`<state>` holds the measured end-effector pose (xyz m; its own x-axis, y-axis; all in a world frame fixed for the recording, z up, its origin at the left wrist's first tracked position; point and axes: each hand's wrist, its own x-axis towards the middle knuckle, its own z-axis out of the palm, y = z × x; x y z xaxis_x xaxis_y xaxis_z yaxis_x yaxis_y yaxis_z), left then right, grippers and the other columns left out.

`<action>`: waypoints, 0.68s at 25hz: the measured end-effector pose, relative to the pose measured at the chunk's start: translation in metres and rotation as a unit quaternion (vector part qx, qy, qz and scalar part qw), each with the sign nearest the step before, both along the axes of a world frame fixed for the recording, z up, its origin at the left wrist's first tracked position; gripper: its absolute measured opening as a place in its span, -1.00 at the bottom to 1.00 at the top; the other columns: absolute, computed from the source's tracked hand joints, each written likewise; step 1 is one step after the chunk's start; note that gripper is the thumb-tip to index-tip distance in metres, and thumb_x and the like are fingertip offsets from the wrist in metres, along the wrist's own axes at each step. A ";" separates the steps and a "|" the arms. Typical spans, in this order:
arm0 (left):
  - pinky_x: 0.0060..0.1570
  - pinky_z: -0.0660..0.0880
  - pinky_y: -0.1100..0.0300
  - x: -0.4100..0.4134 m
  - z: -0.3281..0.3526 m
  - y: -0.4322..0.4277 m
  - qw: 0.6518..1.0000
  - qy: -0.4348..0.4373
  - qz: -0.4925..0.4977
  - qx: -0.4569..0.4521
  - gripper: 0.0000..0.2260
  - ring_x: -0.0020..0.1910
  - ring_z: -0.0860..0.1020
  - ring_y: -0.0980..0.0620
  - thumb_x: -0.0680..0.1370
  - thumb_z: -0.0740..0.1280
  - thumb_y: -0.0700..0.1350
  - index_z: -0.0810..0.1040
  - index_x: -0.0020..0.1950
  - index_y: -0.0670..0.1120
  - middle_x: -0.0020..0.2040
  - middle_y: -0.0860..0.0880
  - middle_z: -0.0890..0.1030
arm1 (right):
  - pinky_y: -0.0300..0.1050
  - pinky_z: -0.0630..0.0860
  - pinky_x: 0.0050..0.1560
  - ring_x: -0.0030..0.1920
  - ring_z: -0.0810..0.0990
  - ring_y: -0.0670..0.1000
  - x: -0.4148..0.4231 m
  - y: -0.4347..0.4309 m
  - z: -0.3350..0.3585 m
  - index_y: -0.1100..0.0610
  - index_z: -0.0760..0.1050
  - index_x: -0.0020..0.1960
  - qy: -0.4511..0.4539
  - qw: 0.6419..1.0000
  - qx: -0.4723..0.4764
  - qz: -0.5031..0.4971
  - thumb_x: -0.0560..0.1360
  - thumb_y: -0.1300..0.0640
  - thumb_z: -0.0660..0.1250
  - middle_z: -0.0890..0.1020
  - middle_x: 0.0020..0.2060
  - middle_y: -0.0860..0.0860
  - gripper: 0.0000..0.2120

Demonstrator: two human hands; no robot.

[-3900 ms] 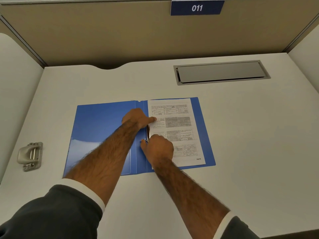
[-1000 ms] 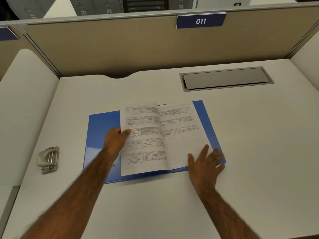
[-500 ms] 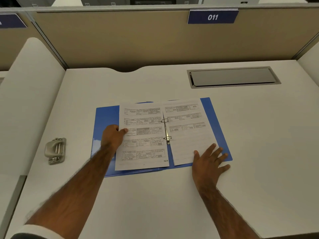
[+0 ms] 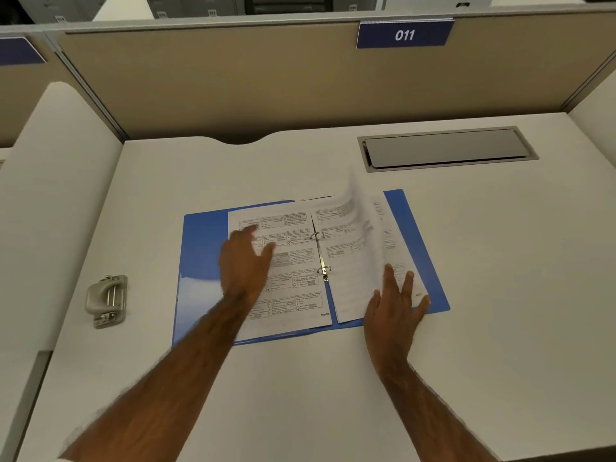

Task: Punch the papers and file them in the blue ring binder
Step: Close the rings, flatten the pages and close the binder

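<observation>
- Spreading its fingers wide, the right hand [image 4: 395,303] lies at the lower right corner of the papers [image 4: 290,258], palm down on the sheets; its grip is open and closes on nothing.
- Left hand [image 4: 245,261], left of centre, is blurred and hovers over the left-hand page with fingers loosely apart; its grip looks open and empty, though I cannot tell whether it touches the sheet.
- One sheet [image 4: 358,208] stands curled and blurred above the right-hand stack, apparently mid-turn and held by neither hand.
- Papers lie on both sides of the two metal rings [image 4: 320,253], which look closed through the punched holes.
- Blue binder [image 4: 203,248] lies open and flat in the middle of the bench [image 4: 300,395], its covers showing beyond the pages on either side.
- Punch [image 4: 106,300] sits alone at the left edge of the bench, well apart from the binder.
- Judging from this, punching and threading seem done; what is left is to settle the loose page, square the stack and close the cover.
</observation>
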<state>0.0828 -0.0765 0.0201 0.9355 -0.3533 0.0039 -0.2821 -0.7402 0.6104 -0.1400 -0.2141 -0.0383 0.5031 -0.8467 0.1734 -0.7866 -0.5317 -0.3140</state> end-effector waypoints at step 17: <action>-0.27 0.62 0.09 0.020 -0.003 0.022 0.885 0.370 0.150 -0.240 -0.90 -0.12 0.70 -0.08 0.56 0.43 -0.14 0.62 0.06 -0.10 -0.04 -0.08 0.72 | 0.30 0.03 0.57 0.62 0.01 0.24 0.000 0.015 0.015 0.26 0.04 0.62 0.048 0.994 0.053 0.081 0.67 -0.21 -0.01 0.08 0.61 0.23 -0.29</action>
